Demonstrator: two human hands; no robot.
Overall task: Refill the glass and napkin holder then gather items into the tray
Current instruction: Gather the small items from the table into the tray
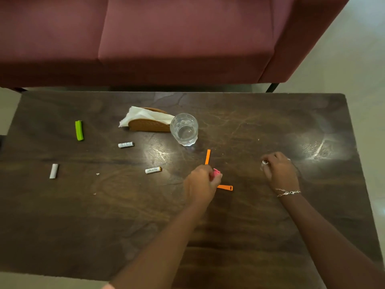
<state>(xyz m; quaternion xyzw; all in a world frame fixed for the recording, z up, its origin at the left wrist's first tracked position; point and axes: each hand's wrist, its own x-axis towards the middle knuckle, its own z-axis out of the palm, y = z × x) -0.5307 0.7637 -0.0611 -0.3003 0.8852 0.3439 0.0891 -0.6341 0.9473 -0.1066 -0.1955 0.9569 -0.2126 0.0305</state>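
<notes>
Dark scuffed wood is most of what I get: the table (62, 215), with a maroon sofa (166, 38) beyond its far edge. The glass (184, 129) stands upright at centre, touching the right end of the woven napkin holder (149, 125), where white napkins (143, 115) lean out to the left. My left hand (201, 182) is blurred, its fingers curled round a pink piece (216, 173) that mostly hides inside the fist. The two arms of an orange clip (225, 187) poke out from under it, and I cannot tell whether the hand touches them. My right hand (280, 172), with a bracelet (288, 192) at the wrist, curls over a small pale object (265, 162); only its silvery round end shows. A green clip (79, 130) and three batteries (153, 170) lie scattered to the left.
</notes>
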